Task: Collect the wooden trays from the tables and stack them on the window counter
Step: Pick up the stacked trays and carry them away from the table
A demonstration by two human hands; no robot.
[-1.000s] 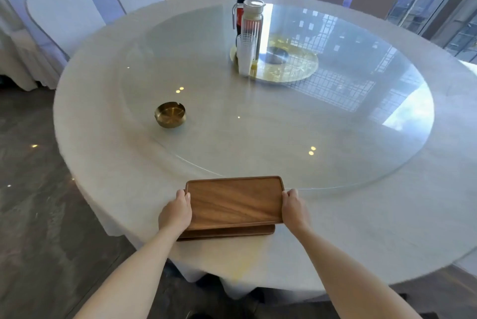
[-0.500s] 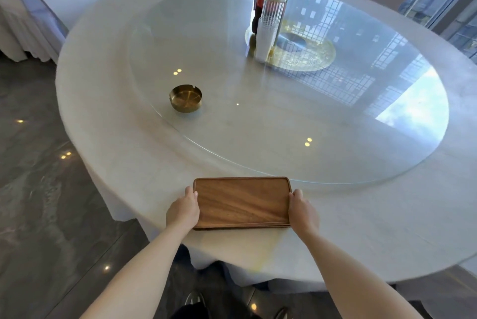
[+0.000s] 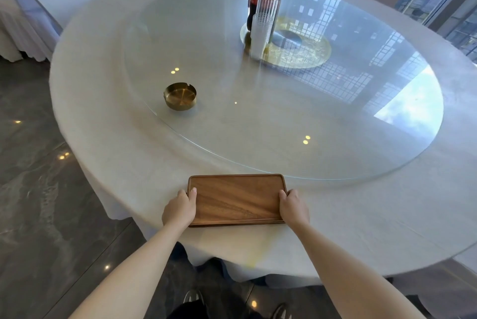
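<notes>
Trays [image 3: 237, 199] lie stacked on the near edge of the tabletop [image 3: 103, 112], just short of the glass turntable [image 3: 284, 112]; a second rim shows under the top one along its near side. Left hand [image 3: 179, 209] grasps the left short end, thumb over the rim, and right hand [image 3: 293, 206] grasps the right short end the same way. The step in hand looks like picking up the stack. Next comes a level lift with both hands squeezing evenly so the lower tray does not slip, then carrying it to the window counter, which is not in view. An ashtray [image 3: 180, 95] sits well apart.
</notes>
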